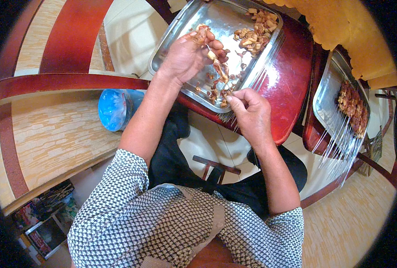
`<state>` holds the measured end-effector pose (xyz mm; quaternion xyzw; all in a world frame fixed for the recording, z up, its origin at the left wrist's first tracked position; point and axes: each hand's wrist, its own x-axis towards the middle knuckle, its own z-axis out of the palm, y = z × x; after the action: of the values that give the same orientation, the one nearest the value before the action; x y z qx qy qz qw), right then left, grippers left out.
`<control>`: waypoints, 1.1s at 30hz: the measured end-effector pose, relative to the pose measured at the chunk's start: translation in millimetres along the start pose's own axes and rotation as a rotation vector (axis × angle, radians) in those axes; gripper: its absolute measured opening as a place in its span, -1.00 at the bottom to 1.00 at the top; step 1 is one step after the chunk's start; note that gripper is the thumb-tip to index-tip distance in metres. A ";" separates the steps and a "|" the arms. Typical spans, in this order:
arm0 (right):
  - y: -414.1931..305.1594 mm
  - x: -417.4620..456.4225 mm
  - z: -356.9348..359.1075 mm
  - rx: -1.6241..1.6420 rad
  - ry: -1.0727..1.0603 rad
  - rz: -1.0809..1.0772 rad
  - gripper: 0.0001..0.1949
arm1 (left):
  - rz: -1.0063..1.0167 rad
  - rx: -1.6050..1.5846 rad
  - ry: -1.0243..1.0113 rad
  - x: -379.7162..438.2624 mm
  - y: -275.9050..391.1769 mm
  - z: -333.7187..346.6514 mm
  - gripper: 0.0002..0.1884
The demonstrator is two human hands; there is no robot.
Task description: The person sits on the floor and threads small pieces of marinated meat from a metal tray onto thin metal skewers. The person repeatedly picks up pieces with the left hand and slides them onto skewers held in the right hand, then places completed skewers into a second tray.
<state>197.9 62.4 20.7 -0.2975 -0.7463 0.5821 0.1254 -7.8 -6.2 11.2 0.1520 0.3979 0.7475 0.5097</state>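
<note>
Over a steel tray [190,25], my left hand [193,55] has its fingers curled around a thin metal skewer and some meat at its fingertips. Chunks of meat [221,68] are threaded along this skewer, below those fingers. My right hand [252,112] pinches thumb to forefinger near the skewer's lower end, at the tray's near edge; the exact grip is partly hidden. A pile of cut meat [257,31] fills the tray's far right corner. Small scraps [213,93] lie scattered close to my right fingertips.
A bundle of bare metal skewers [263,68] lies along the tray's right side, on a red wooden stool [289,73]. A second steel tray [325,87] at right holds loaded meat skewers [352,107], their ends overhanging. At left are a blue lined bin [113,110] and a red wooden rail [71,86].
</note>
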 end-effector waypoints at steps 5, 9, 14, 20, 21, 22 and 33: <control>2.1 1.9 4.3 0.086 0.038 -0.020 -0.88 | -0.048 -0.037 -0.015 -1.4 1.8 3.6 -0.78; 3.6 2.7 5.1 0.053 0.025 -0.059 -0.88 | -0.039 -0.007 -0.013 -0.1 -1.9 1.1 -0.80; 0.6 3.9 -0.9 0.089 -0.023 -0.034 -0.87 | -0.035 0.068 0.099 -1.7 0.1 9.3 -0.66; 5.6 5.6 -3.3 0.081 -0.036 -0.040 -0.87 | 0.044 -0.030 0.047 1.7 -0.7 -1.9 -0.58; 4.8 4.7 -3.1 0.086 -0.038 -0.041 -0.87 | 0.044 -0.062 0.040 1.9 -0.3 -1.9 -0.61; 4.6 4.7 -2.5 0.090 -0.042 -0.038 -0.87 | 0.045 -0.094 0.033 2.0 0.1 -2.1 -0.63; 12.1 8.0 0.7 0.220 -0.100 0.026 -0.87 | 0.038 0.014 0.187 1.0 5.7 1.5 -0.74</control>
<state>194.8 68.3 7.8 -0.2620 -0.6793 0.6762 0.1125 -11.0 -5.5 16.2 0.0927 0.4459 0.7651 0.4552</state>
